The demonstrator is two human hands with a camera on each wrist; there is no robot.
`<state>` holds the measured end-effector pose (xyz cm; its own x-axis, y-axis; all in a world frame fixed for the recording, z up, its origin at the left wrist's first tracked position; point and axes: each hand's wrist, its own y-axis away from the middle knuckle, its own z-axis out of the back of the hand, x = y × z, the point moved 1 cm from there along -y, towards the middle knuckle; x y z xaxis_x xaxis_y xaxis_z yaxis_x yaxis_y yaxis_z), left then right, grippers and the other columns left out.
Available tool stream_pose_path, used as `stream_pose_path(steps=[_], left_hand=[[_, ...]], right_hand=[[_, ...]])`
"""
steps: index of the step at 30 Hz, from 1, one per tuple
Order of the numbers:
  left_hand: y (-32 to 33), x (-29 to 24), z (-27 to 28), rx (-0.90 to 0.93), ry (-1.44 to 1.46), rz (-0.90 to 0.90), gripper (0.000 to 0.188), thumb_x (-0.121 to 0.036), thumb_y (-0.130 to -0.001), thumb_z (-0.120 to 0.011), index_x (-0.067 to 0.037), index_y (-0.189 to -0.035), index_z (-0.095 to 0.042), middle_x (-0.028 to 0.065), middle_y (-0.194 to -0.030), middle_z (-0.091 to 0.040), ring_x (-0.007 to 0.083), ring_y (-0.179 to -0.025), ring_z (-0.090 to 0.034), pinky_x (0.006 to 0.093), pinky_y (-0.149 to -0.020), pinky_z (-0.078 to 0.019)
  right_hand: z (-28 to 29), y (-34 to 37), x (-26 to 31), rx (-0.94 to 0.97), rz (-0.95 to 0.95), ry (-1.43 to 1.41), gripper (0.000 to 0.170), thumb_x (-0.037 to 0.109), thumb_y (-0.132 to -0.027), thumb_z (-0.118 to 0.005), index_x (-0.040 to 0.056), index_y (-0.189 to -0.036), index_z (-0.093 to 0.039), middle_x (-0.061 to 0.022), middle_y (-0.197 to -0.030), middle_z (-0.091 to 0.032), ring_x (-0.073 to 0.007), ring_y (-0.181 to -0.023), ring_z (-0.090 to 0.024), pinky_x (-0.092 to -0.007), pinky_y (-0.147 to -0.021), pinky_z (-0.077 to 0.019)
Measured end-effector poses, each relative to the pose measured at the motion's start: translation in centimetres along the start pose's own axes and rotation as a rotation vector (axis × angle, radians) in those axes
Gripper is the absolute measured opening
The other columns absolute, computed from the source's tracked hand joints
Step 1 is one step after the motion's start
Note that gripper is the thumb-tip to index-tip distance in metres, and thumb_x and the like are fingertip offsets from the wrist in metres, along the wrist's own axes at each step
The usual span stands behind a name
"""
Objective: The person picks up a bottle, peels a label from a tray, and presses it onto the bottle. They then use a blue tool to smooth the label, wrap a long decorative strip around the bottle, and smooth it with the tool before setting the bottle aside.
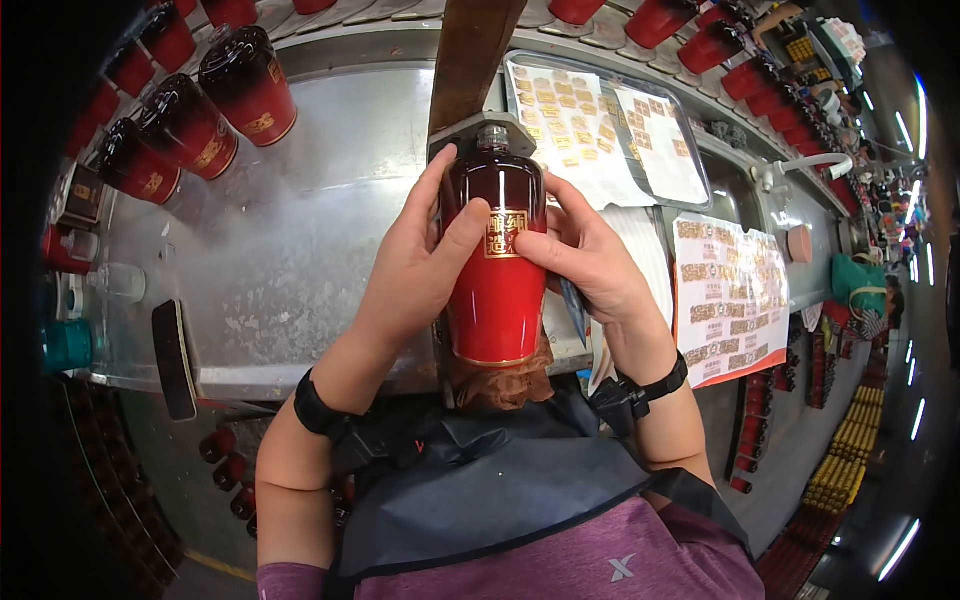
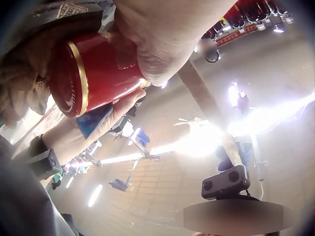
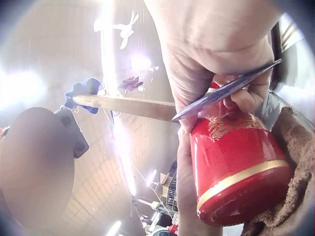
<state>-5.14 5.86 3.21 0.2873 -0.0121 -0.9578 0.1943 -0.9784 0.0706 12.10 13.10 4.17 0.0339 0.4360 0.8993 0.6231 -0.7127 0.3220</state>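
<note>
A red bottle (image 1: 497,305) with a dark shoulder and clear stopper lies tilted, its gold-rimmed base towards the person. On its front is a gold label (image 1: 506,234) with characters. My left hand (image 1: 425,250) grips the bottle's left side, thumb at the label's edge. From the other side my right hand (image 1: 592,250) holds it, thumb pressed on the label's right edge. A thin, flat blue scraper (image 3: 221,94) is tucked in the right hand's fingers. Brown cloth (image 1: 505,385) lies beneath the base. Gold ornament (image 3: 236,127) shows on the bottle's side in the right wrist view.
Several similar bottles (image 1: 248,85) stand at the back left. A tray (image 1: 690,130) with sheets of gold labels lies behind on the right, near another label sheet (image 1: 730,300). A wooden post (image 1: 470,60) rises behind the bottle. A dark phone-like slab (image 1: 174,360) lies at the left edge.
</note>
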Motion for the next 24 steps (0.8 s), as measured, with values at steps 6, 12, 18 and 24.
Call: stream_pose_path(steps=[6, 12, 18, 24], left_hand=[[0.0, 0.1, 0.7, 0.093, -0.123, -0.035, 0.077, -0.017, -0.096, -0.064, 0.004, -0.153, -0.017, 0.0214, -0.144, -0.043, 0.0243, -0.128, -0.05, 0.0356, -0.107, -0.042], [0.0, 0.1, 0.7, 0.105, -0.07, -0.022, 0.08, -0.018, -0.095, -0.066, 0.003, -0.154, -0.017, 0.0215, -0.146, -0.041, 0.0247, -0.129, -0.05, 0.0358, -0.107, -0.0425], [0.0, 0.0, 0.9, 0.091, -0.034, -0.021, 0.076, -0.019, -0.098, -0.063, 0.004, -0.154, -0.017, 0.0213, -0.148, -0.039, 0.025, -0.13, -0.049, 0.0347, -0.107, -0.0418], [0.0, 0.7, 1.2, 0.096, 0.016, -0.052, 0.077, -0.019, -0.097, -0.063, 0.004, -0.154, -0.017, 0.0212, -0.148, -0.04, 0.0241, -0.128, -0.051, 0.0334, -0.106, -0.0425]], right_hand=[[0.1, 0.4, 0.1, 0.015, -0.017, 0.009, 0.09, 0.015, -0.081, -0.082, 0.0006, -0.152, -0.029, -0.0128, -0.119, -0.061, -0.0142, -0.105, -0.061, -0.027, -0.094, -0.0459], [-0.2, 0.6, 0.5, 0.008, -0.022, 0.032, 0.092, 0.013, -0.08, -0.083, 0.0018, -0.153, -0.029, -0.0123, -0.12, -0.059, -0.0121, -0.102, -0.06, -0.0259, -0.093, -0.0458], [1.7, 0.4, -0.9, 0.029, -0.032, -0.045, 0.069, 0.027, -0.094, -0.068, 0.0025, -0.15, -0.036, -0.0086, -0.111, -0.064, -0.0071, -0.085, -0.059, -0.0236, -0.074, -0.0492], [4.8, 0.2, -2.6, -0.181, -0.18, -0.302, 0.053, 0.046, -0.106, -0.038, 0.0039, -0.134, -0.056, -0.0051, -0.095, -0.067, -0.0073, -0.073, -0.057, -0.0233, -0.062, -0.0505]])
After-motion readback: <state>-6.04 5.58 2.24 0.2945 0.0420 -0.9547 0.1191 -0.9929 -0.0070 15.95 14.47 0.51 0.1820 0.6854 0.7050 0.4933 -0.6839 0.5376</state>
